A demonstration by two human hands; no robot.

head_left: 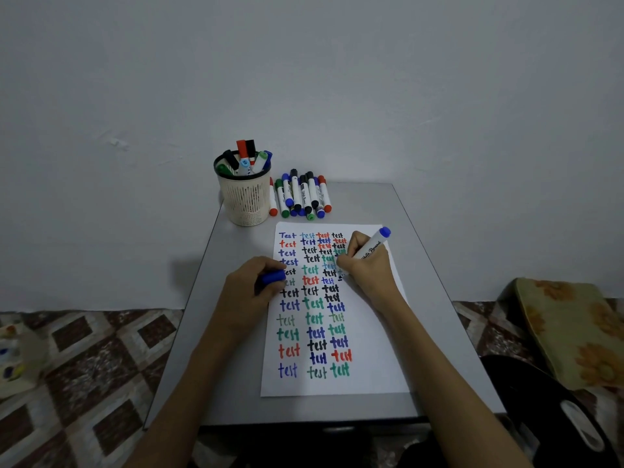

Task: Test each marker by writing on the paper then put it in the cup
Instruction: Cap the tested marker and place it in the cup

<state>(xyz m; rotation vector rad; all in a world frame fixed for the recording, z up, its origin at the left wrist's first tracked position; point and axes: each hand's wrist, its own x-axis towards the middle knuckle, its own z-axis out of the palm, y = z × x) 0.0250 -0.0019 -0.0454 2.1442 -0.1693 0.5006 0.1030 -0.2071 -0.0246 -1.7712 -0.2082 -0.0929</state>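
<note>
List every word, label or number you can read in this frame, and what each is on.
"Test": once, top left of the paper, in blue.
"test": repeated down the paper in blue, red, black and green.
"White Board": on the marker held by the right hand.
Print on the pile of markers and those in the cup: too small to read.

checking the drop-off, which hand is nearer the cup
Left. The left hand, holding a blue cap, is straight in front of the cup; the right hand, gripping the marker, is farther right over the paper.
</note>
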